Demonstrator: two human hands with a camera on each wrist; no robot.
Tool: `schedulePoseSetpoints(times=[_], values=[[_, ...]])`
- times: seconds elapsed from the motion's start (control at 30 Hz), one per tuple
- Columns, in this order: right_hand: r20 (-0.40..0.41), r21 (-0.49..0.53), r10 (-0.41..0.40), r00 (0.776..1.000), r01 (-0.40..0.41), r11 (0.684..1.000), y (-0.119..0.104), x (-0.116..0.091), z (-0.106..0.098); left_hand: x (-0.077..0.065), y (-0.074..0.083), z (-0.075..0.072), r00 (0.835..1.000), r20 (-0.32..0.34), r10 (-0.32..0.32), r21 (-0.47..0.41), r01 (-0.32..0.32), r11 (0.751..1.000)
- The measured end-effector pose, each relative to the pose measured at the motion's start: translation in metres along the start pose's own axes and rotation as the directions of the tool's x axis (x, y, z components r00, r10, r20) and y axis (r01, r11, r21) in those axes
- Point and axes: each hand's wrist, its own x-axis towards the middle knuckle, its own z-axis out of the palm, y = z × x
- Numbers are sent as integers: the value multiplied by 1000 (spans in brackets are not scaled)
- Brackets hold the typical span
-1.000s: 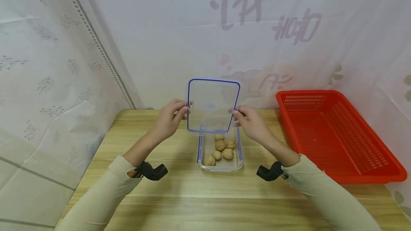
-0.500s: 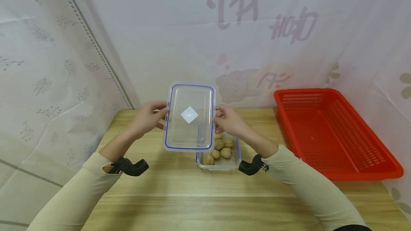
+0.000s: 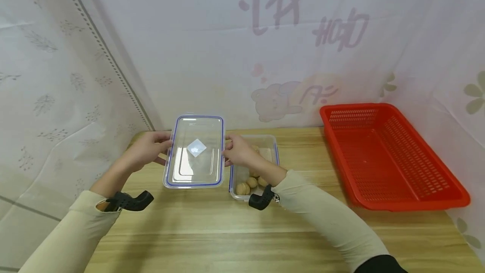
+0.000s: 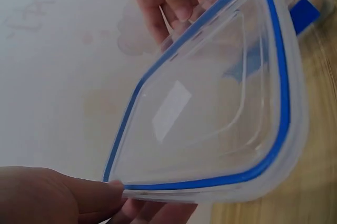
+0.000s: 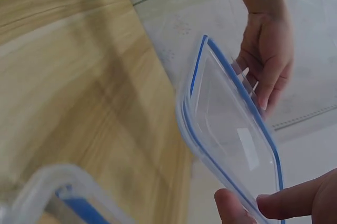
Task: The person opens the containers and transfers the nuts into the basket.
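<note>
Left grip (image 3: 147,150), right grip (image 3: 241,151) pinching opposite edges of lid (image 3: 195,164) (clear, blue-lined), held between.

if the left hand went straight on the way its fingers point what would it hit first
The lid, whose near edge the left hand pinches. Beyond its far edge, the right hand looks roughly in line, though depth is hard to judge.
</note>
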Motion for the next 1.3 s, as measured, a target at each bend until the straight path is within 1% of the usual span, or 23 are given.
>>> schedulePoseSetpoints(times=[0.17,0.3,0.53,0.67,0.8,0.9,0.97,1.03,1.17,1.3], values=[[-19,-60,42,999,-43,997,3,10,22,-1,-16,-7,999,35,-34,12,34,999],[-24,-122,75,997,-78,989,5,17,35,0,-30,-10,995,59,-77,29,75,997],[-34,-234,102,994,-107,966,10,27,57,3,-52,-13,982,84,-168,52,164,985],[-49,-313,96,994,-106,944,15,31,69,5,-62,-13,978,85,-193,74,187,980],[-45,-348,73,996,-84,934,22,33,77,6,-71,-12,972,97,-215,84,207,975],[-54,-367,26,998,-44,929,27,32,82,7,-78,-10,970,97,-225,85,217,972],[-58,-405,-3,998,-21,914,30,31,85,9,-83,-8,970,90,-227,91,219,971],[-81,-446,-39,996,-1,895,33,31,87,9,-87,-6,969,82,-233,94,226,970],[-99,-479,-31,995,-21,878,38,32,92,11,-95,0,965,73,-254,97,246,964],[-101,-483,-9,995,-41,875,44,35,96,13,-100,4,960,63,-272,98,265,959]])
